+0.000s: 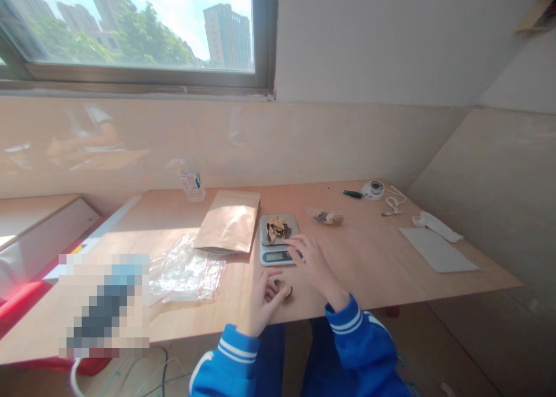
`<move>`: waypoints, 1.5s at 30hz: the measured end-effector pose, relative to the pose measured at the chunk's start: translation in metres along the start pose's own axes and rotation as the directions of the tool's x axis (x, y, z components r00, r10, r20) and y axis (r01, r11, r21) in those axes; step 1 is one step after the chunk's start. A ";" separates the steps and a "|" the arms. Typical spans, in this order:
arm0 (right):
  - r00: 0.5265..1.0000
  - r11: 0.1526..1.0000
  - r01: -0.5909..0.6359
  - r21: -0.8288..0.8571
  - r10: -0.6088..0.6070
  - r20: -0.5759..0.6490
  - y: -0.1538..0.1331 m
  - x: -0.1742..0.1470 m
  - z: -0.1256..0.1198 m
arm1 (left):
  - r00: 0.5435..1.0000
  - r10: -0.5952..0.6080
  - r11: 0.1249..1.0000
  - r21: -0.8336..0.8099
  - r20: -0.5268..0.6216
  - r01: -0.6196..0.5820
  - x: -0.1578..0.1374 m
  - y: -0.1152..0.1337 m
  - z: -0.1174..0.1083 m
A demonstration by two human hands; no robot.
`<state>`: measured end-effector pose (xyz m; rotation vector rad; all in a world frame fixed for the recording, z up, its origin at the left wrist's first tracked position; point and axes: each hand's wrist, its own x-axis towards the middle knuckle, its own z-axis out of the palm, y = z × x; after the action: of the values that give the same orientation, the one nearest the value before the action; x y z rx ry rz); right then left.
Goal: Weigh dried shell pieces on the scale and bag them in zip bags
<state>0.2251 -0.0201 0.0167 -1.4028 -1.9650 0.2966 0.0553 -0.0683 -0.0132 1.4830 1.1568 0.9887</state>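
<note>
A digital kitchen scale (281,257) stands near the middle of the table. On its metal plate lies a small heap of dried, curled slices (277,228), pale tan with darker edges. My left hand (266,296) is in front of the scale, its fingers curled round a few similar dried slices (283,288). Over the scale's right front edge, my right hand (310,258) reaches with fingers apart and nothing visible in them. Its fingertips are close to the heap and partly cover the display; whether they touch the scale I cannot tell.
A brown paper pouch (230,220) and clear zip bags (185,272) lie left of the scale. A small filled clear bag (328,217) lies to the right. Farther out are a plastic bottle (192,183), screwdriver (351,194), dome camera (373,189) and white paper (438,249).
</note>
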 end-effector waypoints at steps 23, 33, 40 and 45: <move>0.939 0.957 -0.229 -0.178 0.169 -0.299 0.105 -0.051 -0.016 | 0.961 0.252 0.904 0.381 -0.112 -0.193 0.054 0.025 0.026; 0.938 0.955 -0.258 -0.149 0.210 -0.277 0.104 -0.051 -0.017 | 0.855 0.446 0.821 0.503 -0.266 -0.271 0.065 0.036 0.006; 0.942 0.953 -0.251 -0.168 0.201 -0.270 0.101 -0.051 -0.019 | 0.933 0.153 0.914 0.406 -0.326 -0.008 0.014 -0.007 -0.041; 0.945 0.958 -0.238 -0.159 0.190 -0.267 0.101 -0.051 -0.019 | 0.961 0.093 0.912 0.411 -0.259 0.023 0.001 -0.022 -0.046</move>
<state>0.3210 -0.0304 -0.0447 -1.6934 -1.6709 0.0264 0.0072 -0.0563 -0.0257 1.7369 1.6204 1.0414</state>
